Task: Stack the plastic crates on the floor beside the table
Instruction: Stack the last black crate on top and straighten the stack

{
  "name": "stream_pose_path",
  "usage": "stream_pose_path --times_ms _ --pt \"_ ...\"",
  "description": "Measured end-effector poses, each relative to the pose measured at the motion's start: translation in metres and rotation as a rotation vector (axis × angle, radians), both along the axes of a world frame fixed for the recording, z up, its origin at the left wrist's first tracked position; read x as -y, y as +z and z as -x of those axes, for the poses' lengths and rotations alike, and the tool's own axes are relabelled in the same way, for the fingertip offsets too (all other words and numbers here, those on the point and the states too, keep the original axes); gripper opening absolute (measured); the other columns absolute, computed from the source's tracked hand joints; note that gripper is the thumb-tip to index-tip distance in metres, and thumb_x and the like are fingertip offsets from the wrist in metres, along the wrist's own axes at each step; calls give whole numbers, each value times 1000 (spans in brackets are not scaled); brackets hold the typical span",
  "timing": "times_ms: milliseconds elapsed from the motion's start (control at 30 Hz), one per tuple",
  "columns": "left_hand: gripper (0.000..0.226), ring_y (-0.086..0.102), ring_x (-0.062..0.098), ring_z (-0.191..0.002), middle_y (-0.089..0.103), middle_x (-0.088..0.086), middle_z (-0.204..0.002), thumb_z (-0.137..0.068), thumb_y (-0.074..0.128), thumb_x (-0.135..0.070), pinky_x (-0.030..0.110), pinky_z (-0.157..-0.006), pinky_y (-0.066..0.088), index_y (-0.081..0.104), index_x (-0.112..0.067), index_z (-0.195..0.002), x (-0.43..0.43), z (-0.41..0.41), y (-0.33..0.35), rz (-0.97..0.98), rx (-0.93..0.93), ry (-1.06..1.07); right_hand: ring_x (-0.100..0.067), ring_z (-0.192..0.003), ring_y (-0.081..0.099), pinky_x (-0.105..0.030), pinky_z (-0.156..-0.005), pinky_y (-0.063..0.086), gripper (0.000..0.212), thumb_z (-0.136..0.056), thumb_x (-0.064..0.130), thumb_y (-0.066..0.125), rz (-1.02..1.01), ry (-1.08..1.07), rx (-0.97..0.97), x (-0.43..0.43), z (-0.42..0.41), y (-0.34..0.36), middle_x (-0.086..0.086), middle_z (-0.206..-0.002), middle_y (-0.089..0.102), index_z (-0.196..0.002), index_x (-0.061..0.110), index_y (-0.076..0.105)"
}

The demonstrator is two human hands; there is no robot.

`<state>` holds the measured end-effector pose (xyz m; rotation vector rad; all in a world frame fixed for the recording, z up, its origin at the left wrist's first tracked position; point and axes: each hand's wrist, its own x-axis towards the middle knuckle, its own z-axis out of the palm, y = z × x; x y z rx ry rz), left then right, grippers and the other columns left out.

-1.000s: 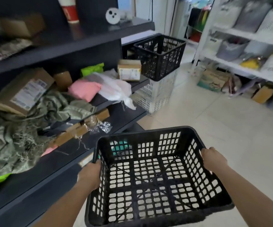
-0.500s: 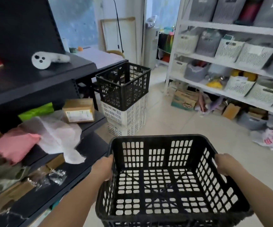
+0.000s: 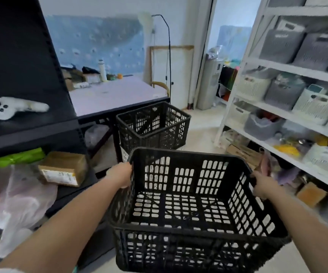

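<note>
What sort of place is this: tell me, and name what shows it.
Probably a stockroom or packing room: white shelving full of storage bins, a cardboard parcel on the black rack, and stacked crates on the floor.

Held crate [image 3: 198, 232]: black plastic, rectangular, with walls and base pierced by rows of slots. Empty, open side up.
Held crate, pose: clear of the floor and tipped slightly, the far wall facing the camera.
Held crate, support: left hand [image 3: 120, 174] grips the left rim and right hand [image 3: 261, 186] grips the right rim.
Stacked crate [image 3: 153, 133]: black plastic of the same slotted pattern, upright and empty.
Stacked crate, position: just beyond the held crate and apart from it, beside the corner of the table [image 3: 115, 95].
Lower crate [image 3: 124, 155]: white, under the stacked crate. Only a sliver shows, so its condition cannot be judged.
</note>
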<state>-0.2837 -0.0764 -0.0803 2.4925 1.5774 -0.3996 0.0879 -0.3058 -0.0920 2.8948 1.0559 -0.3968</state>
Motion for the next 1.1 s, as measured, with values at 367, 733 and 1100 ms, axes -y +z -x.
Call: stream_pose_path --times_ms 367,733,1100 --pt "17 53 27 -69 44 4 -67 -87 53 -8 34 -61 47 47 -9 -71 -111 -101 86 -74 121 343 -34 -96 58 -38 -79 51 55 -82 7 53 -140 283 -10 -238 -155 104 -19 -106 59 -135 14 42" --pt "40 51 30 -82 56 27 -127 -99 44 -17 36 -75 49 51 9 -129 -258 -172 168 -43 83 547 -34 -91 62 -38 -74 53 40 -79 4 53 -216 501 -20 -473 -230 159 -23 -101 61 -119 3 52" --pt "30 62 36 -83 61 24 -99 -92 49 -10 38 -73 52 61 9 -113 -377 -239 149 -99 123 791 -35 -104 64 -31 -80 48 30 -85 7 52 -163 681 57 -651 -281 143 -24 -112 66 -111 -3 62"
